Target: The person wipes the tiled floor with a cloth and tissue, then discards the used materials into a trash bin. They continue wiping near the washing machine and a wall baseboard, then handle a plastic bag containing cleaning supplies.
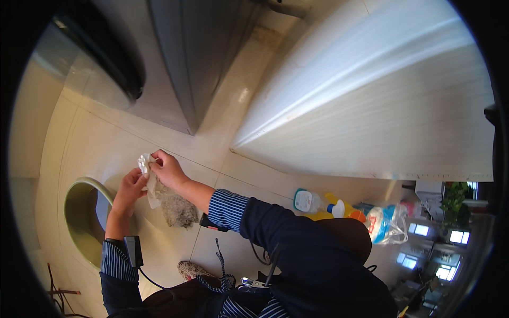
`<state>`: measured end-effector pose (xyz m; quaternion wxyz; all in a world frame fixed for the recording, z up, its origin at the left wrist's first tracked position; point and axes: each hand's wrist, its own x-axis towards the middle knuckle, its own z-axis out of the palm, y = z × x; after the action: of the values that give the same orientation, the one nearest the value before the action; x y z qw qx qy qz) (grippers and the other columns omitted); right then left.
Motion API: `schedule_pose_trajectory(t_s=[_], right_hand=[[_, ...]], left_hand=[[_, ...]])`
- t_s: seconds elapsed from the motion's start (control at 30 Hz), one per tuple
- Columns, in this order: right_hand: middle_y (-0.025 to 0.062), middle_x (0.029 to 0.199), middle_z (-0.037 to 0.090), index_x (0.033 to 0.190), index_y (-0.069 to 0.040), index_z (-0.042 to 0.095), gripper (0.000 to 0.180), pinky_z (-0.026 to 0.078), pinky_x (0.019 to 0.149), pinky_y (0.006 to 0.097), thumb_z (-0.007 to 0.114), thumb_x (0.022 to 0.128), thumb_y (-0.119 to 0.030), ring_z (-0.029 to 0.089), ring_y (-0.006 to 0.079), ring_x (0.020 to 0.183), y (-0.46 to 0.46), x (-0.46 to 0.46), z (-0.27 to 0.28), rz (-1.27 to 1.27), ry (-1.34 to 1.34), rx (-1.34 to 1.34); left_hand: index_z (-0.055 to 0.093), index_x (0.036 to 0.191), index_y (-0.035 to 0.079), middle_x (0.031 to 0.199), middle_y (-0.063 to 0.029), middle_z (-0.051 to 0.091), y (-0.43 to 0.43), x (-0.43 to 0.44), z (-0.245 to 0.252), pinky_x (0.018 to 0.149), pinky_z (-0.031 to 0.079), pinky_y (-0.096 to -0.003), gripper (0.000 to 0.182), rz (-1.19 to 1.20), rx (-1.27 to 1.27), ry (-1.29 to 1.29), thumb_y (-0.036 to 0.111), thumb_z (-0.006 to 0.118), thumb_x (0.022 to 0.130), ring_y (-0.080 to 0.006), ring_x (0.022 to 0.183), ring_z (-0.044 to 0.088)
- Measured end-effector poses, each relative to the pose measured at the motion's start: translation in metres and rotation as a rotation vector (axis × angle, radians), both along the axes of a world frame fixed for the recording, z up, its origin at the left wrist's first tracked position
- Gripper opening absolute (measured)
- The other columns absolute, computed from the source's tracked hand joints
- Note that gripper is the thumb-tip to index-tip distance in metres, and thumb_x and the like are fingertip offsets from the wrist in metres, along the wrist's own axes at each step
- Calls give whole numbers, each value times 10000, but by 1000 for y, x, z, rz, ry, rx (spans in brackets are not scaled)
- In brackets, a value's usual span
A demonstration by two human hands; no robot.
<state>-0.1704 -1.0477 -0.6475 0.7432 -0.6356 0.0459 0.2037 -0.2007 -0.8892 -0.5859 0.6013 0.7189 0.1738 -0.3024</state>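
Observation:
Both of my hands meet over the tiled floor, holding a crumpled, whitish, thin piece of material point(153, 187), perhaps tissue or plastic film. My left hand point(131, 187) pinches its upper part from the left. From the right, the fingers of my right hand point(167, 169) grip the same piece near its top. Its loose end hangs down between the hands. A grey, shaggy cloth point(179, 210) lies on the floor just below and right of the hands. An olive-green bucket point(85, 185) stands beside my left forearm.
A large white panelled cabinet or appliance point(338, 127) rises at the right, and a dark grey one point(187, 59) at the top. Several plastic bottles, one a yellow bottle with a blue cap point(318, 216), and a clear plastic bag point(391, 226) are beyond my right arm. My shoe point(193, 270) is below.

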Motion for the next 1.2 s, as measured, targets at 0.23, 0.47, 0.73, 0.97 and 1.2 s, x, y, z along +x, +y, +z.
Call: schedule_pose_trajectory(t_s=[0.23,0.47,0.73,0.97,1.2], right_hand=[[16,809,581,1014,1,601,155,470,677,271,589,932,-130,522,88,750,-24,-22,-18,-200,-103,-71],[0,887,641,973,-54,627,231,519,737,243,611,976,-284,603,83,789,-69,-24,-24,-183,184,85],[-24,777,597,1016,-65,635,232,454,621,224,597,988,-292,531,53,681,-33,-25,-10,-121,266,165],[7,759,595,1140,-59,587,216,470,527,243,557,1001,-222,561,88,608,-21,-30,-2,-33,406,383],[33,940,648,1168,-62,586,244,522,707,263,540,1008,-240,624,106,821,-20,-32,1,166,359,212]], left_hand=[[646,1138,41,953,-16,671,-26,20,-14,767,521,-277,298,-35,-9,3,279,564,980,-112,873,638],[639,970,28,884,8,627,-22,17,-37,784,517,-257,190,-44,-109,-63,211,587,973,-93,801,595],[578,816,14,756,-40,607,-1,1,-42,654,472,-288,214,-23,508,-636,188,668,901,-107,701,554],[601,914,3,1004,-132,658,14,-5,-22,707,524,-328,348,168,407,1,349,614,955,-178,893,636],[608,1171,-47,1048,-104,680,-5,-10,-22,904,509,-327,621,376,-387,-35,506,361,1030,-202,1005,649]])
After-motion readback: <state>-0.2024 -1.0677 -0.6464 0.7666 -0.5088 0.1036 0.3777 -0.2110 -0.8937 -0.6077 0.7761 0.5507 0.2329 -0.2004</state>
